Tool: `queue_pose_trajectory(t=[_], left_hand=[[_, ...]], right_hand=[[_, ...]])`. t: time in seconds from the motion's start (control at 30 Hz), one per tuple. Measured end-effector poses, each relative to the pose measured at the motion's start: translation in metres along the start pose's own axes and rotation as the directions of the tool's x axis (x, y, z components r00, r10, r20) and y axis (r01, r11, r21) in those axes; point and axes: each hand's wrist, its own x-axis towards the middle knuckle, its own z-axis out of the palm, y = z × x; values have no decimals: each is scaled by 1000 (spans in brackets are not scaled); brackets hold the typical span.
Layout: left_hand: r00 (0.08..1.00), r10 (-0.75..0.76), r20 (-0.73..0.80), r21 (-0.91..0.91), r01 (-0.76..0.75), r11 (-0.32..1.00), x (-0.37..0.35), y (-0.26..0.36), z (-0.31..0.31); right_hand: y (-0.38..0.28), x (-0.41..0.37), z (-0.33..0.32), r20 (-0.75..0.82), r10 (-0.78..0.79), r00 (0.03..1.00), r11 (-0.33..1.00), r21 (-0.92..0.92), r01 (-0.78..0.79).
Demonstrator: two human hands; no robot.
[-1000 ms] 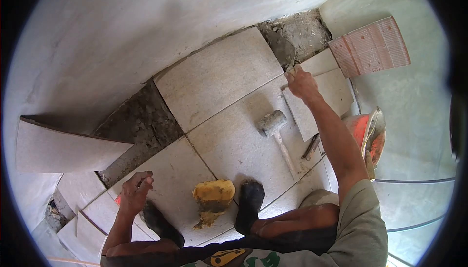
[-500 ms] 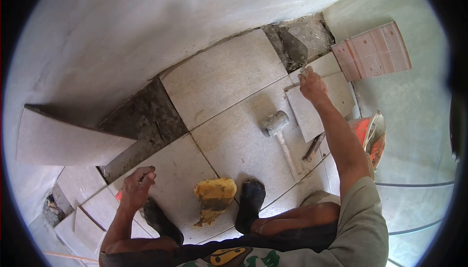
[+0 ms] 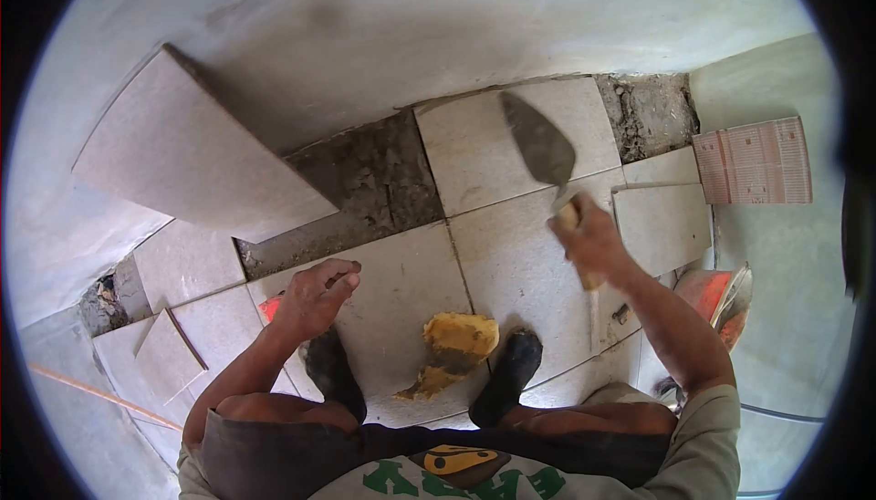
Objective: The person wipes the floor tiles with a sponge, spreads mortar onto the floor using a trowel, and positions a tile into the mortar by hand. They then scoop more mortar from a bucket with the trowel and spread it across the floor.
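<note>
My right hand [image 3: 593,240] grips the handle of a trowel [image 3: 538,140], its grey pointed blade raised above the pale floor tiles [image 3: 520,235]. My left hand [image 3: 319,297] hovers over the tiles on the left, fingers loosely bent and apart, holding nothing. Past it, a bare strip of rough mortar [image 3: 374,181] lies between the laid tiles and the wall. A large loose tile [image 3: 196,158] leans on the wall beside that strip. Of the mallet, only part of its pale handle [image 3: 598,322] shows below my right hand; its head is hidden.
A yellow, dirt-stained sponge-like piece [image 3: 459,340] sits between my feet. Another unfilled patch [image 3: 648,117] is in the far right corner. A ribbed reddish tile back [image 3: 756,161] leans there. A loose tile [image 3: 662,222] and red bucket [image 3: 707,292] are on the right; a cut tile [image 3: 171,354] lies left.
The trowel has come away from the far corner patch, back over the laid tiles, and its blade now shows fully. The view has swung left. My left hand stays empty.
</note>
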Motion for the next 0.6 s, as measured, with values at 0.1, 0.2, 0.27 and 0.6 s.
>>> queue_pose_trajectory(t=[0.1,0.2,0.27,0.6], left_hand=[[999,36,16,6,-36,999,-2,-3,-7],[997,69,30,-41,-67,997,-2,-8,-11],[995,99,24,-51,-98,994,-2,-6,-16],[983,178,31,-121,-173,977,-6,-18,-28]], right_hand=[[-26,-20,38,74,-106,992,975,-189,119],[-48,-24,72,85,-173,981,958,-217,188],[-67,-22,93,50,-179,983,971,-155,184],[-97,-9,169,-74,-165,984,967,-211,146]])
